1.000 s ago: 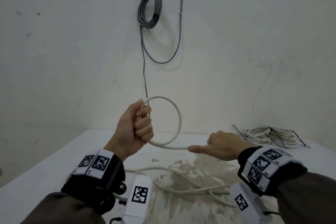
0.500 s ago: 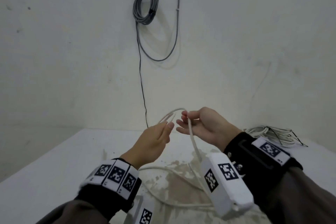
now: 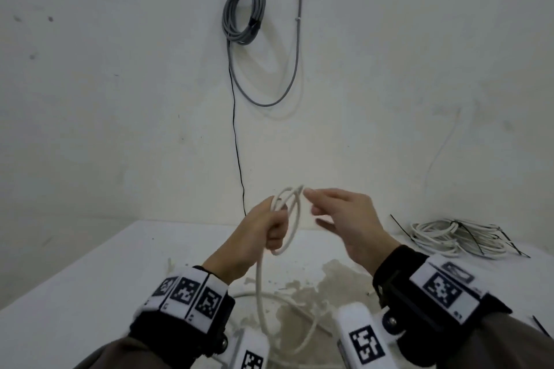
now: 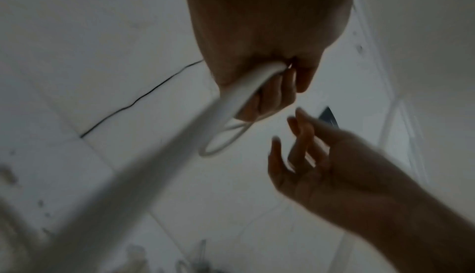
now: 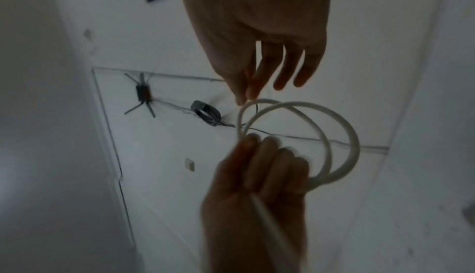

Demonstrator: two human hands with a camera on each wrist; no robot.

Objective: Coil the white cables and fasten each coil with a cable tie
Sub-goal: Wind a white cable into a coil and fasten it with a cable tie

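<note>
Coiling step: your left hand (image 3: 263, 234) clamped on two loops of white cable (image 3: 295, 219), right hand (image 3: 350, 219) apart, empty; next grab slack off table (image 3: 90, 272), add loop

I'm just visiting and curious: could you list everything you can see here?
white cable: one, white, two loops in the left hand, the rest trailing to the table
coiled cables: one bundle, white, far right of the table
cable ties: several, black, on and beside that bundle
grey coil: one, grey, hanging on the wall
black wire: one, running down the wall
table: one, white, stained in the middle
left hand: grips the loops
right hand: fingers straight, beside the loops
</note>
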